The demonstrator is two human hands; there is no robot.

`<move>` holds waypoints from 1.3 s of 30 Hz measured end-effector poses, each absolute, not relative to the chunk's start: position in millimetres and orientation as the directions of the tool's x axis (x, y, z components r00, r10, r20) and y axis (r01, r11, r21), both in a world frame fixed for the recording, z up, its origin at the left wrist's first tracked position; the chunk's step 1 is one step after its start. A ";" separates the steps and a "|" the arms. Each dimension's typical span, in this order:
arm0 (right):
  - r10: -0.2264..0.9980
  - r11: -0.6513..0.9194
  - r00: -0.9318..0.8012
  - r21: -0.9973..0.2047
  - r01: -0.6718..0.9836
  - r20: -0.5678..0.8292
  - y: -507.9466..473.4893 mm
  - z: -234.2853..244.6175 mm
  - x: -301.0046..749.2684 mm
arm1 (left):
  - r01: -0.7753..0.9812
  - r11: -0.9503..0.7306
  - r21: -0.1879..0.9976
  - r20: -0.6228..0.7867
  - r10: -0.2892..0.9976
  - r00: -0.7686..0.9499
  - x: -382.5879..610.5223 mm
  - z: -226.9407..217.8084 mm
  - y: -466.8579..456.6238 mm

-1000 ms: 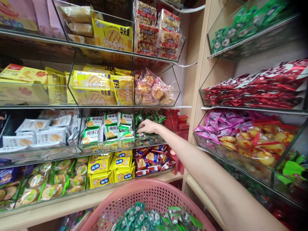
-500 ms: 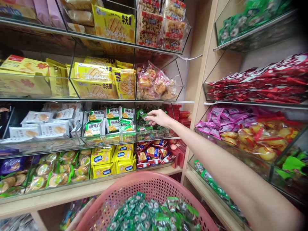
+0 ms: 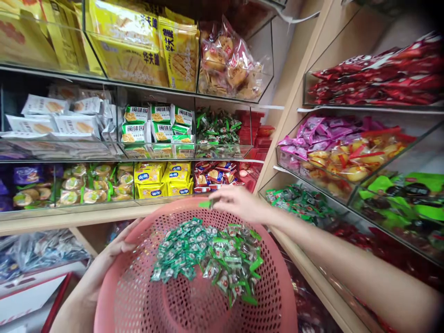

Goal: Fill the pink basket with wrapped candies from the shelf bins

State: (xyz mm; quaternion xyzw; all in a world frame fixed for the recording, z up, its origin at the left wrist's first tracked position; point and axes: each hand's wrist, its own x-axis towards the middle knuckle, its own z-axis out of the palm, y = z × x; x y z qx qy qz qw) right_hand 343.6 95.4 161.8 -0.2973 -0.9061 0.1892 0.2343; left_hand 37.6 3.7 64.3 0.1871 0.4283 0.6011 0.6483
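Observation:
A pink perforated plastic basket (image 3: 121, 296) fills the lower middle of the view. My left hand (image 3: 120, 247) grips its left rim, fingers lying along the outside and part of the hand hidden by it. Over the far rim, my right hand (image 3: 239, 203) pinches a small green wrapped packet (image 3: 205, 204); the hand is blurred by motion. In the basket lie two heaps: small teal-green packets (image 3: 183, 247) on the left and clear packets with bright green ends (image 3: 232, 259) on the right. Dark packets with green ends (image 3: 218, 127) fill a shelf bin above my right hand.
Clear-fronted shelf bins hold green-and-white packets (image 3: 163, 125), yellow packets (image 3: 149, 178) and red-and-blue biscuits (image 3: 215, 175). A wooden upright (image 3: 294, 83) stands at the corner. Right-hand bins hold purple packets (image 3: 315, 134) and green packets (image 3: 301, 201). A white box (image 3: 31, 296) sits lower left.
My right hand has come down from the dark green-packet bin to above the basket, carrying a packet. The view has tilted down, showing more of the basket and my left hand.

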 end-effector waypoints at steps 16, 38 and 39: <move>0.628 0.777 -0.768 0.035 0.629 -0.128 47.4 73.5 315.6 | -0.501 0.194 0.844 -0.283 0.953 -0.108 28.8 53.1 3.7; 0.783 0.611 -0.581 -0.098 0.786 0.220 88.6 183.2 305.0 | -0.306 0.164 0.938 -0.233 0.951 -0.204 8.2 29.9 37.8; 0.780 0.595 -0.539 -0.109 0.796 0.319 103.2 204.6 304.8 | -0.304 0.168 0.938 -0.236 0.950 -0.203 8.4 30.1 39.1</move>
